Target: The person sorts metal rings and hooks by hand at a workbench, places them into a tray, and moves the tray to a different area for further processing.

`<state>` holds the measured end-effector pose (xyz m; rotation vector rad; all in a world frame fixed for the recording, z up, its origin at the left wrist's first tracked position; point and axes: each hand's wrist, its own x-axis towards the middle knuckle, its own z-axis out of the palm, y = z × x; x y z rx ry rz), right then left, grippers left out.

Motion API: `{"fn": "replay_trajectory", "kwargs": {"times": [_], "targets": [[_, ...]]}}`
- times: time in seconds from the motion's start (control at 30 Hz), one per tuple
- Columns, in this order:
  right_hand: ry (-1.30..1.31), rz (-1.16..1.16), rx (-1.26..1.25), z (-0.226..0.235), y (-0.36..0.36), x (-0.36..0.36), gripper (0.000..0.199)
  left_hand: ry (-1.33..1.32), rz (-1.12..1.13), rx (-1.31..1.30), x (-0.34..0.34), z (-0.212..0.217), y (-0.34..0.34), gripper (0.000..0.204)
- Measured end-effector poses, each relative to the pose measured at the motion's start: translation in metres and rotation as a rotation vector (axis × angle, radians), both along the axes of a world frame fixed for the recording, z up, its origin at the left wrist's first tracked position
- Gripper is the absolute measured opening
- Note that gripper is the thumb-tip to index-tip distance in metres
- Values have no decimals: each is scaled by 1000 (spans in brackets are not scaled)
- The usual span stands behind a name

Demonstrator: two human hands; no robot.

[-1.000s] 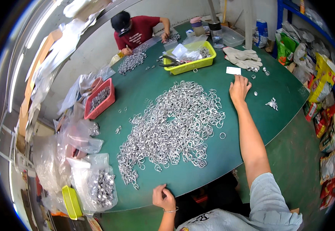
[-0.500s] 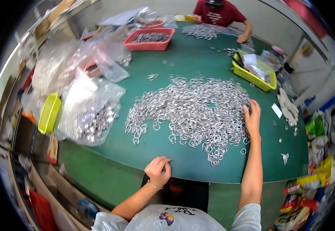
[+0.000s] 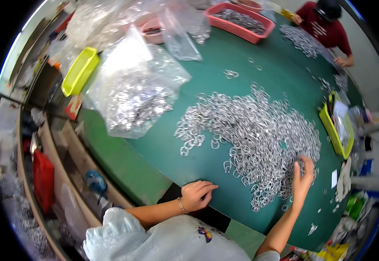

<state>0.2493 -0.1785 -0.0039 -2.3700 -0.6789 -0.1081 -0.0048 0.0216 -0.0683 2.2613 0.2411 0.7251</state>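
Fingers (image 3: pixel 307 163) of the right hand (image 3: pixel 301 182) stand apart in the head view: the thumb and the forefinger leave a gap between them, and both are a little bent. This hand is at the near right part of the pile of silver rings (image 3: pixel 254 135), with the fingertips over the pieces. Whether they touch one ring, or have hold of it, I cannot tell.

The left hand (image 3: pixel 195 196) rests at the near edge of the green table (image 3: pixel 167 158), well apart from the pile. Its fingers are loosely curled and close together, with the forefinger reaching more straight. I see nothing held in them, but the palm side is hidden. A thin bracelet (image 3: pixel 181 205) is around this wrist.

The pile spreads wide over the table, and one loose ring (image 3: pixel 285 208) lies just beside its near end. To the left is a clear plastic bag (image 3: pixel 137 102) with shiny pieces. Beyond the pile stands a pink basket (image 3: pixel 231 29) with small metal parts. On the right are a yellow-green basket (image 3: pixel 330 130), a white card (image 3: pixel 334 179) and pale gloves (image 3: pixel 343 183). Another person (image 3: pixel 323 32) sits at the far right.
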Motion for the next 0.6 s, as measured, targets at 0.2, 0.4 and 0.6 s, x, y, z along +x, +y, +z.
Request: {"fn": "replay_trajectory", "kwargs": {"times": [0.2, 0.4, 0.6], "targets": [[527, 444, 154, 17, 150, -56, 28, -85, 605, -1045, -11, 13, 34, 46], [363, 543, 123, -7, 300, -88, 50, -29, 1191, -1265, -25, 34, 138, 60], [254, 415, -57, -27, 379, -71, 36, 272, 1158, -1365, -29, 26, 199, 43]]}}
